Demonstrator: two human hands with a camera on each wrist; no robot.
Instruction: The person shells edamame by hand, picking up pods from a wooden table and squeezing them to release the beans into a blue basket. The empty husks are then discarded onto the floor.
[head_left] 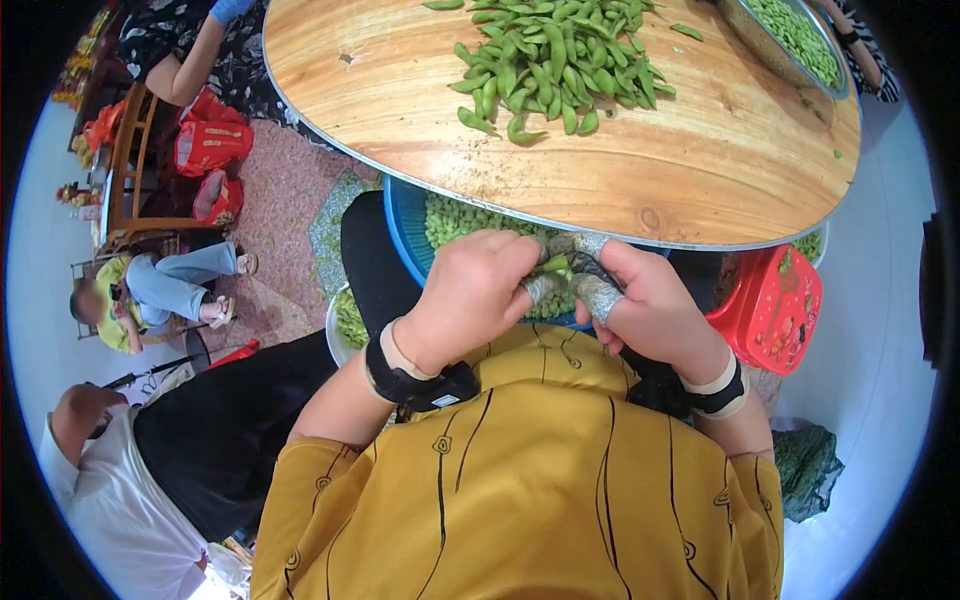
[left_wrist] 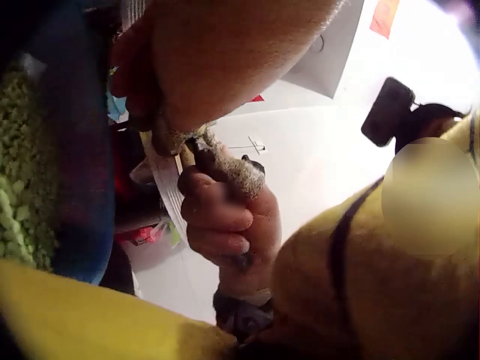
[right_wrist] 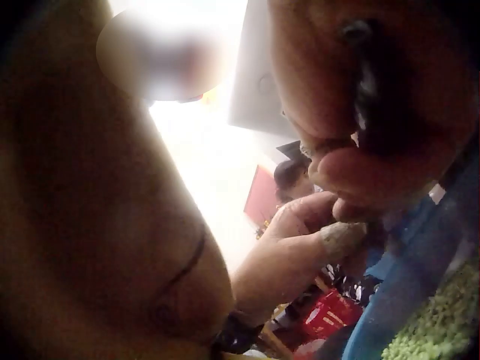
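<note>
Both hands meet over a blue basket point(head_left: 402, 225) of shelled green beans point(head_left: 460, 218), just below the edge of a wooden table. The left hand point(head_left: 478, 290) pinches a green pod point(head_left: 552, 266) between thumb and fingers. Opposite it, the right hand point(head_left: 640, 295), with wrapped thumb and finger, grips the pod's other side. In the left wrist view the right hand point(left_wrist: 229, 214) has curled fingers, and the left hand point(left_wrist: 217, 60) fills the top. The right wrist view shows the left hand point(right_wrist: 289, 251) touching the right hand point(right_wrist: 375, 127); the pod is hidden there.
On the wooden table point(head_left: 360, 90) lies a pile of green pods point(head_left: 560, 60), with a metal bowl point(head_left: 755, 40) of beans at its right. A red plastic container point(head_left: 785, 325) stands right, a white bowl point(head_left: 338, 335) left. Other people are at the left and top edges.
</note>
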